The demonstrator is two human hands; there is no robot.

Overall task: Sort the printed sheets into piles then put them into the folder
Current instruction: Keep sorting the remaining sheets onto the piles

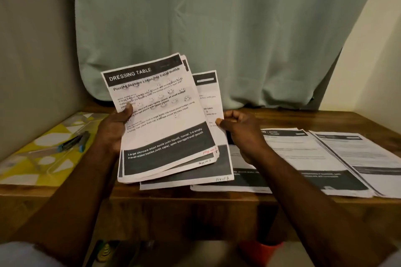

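Right fingertips [219, 123]: thumb and curled fingers pinch the right edge of a single sheet [208, 95], which lies behind the held stack [165, 132] and shows past its right side. Left thumb [128, 108]: pressed flat on the top page, headed "DRESSING TABLE"; the remaining fingers are hidden beneath the paper, so the left hand [111, 131] grips the stack from its left edge. The stack is held tilted above the near middle of the wooden table [195, 204]. Judged step: separate one sheet and assign it to a pile. To do this well, keep the pinch of the right hand [244, 136] light and close to the edge, and draw the sheet sideways, not upward, so that the pages next to it do not drag along. Hold thumb pressure on the stack firm enough to stop the fanned lower pages from slipping out. Read the header before release; match it against the near pile [290, 154] and the right-hand pile [373, 158], which lie side by side on the table with their edges overlapping. Lay the sheet square on its pile to ease later gathering. A yellow patterned item with a clear cover [28, 158] lies at the far left under two pens [74, 142]; whether it is the folder cannot be told.
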